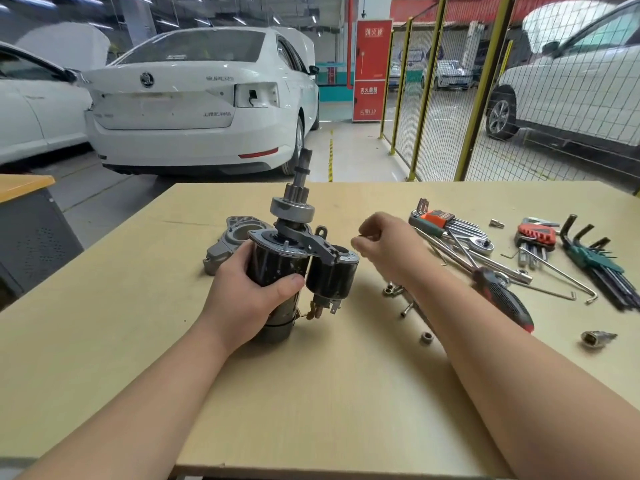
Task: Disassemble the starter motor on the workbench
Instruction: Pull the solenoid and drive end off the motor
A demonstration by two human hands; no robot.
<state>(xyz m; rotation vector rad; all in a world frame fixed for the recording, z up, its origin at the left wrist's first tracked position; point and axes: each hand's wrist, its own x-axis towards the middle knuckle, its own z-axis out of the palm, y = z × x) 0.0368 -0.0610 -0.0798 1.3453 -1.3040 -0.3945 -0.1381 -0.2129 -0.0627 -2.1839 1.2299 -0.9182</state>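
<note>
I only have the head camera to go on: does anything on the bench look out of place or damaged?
No damage shows. The tools lie scattered, and loose sockets sit in the open near the right forearm, where they could get knocked. The removed nose housing lies behind the starter motor.

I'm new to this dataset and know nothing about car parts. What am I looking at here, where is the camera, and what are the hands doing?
The single picture comes from a camera worn on a person's head, looking down at a workbench in a garage. The left hand grips an upright starter motor, its shaft pointing up. Its removed grey end housing lies behind. The right hand pinches something small and dark, too small to identify. To the right lie hex key sets, a ratchet, a screwdriver and loose sockets.
</note>
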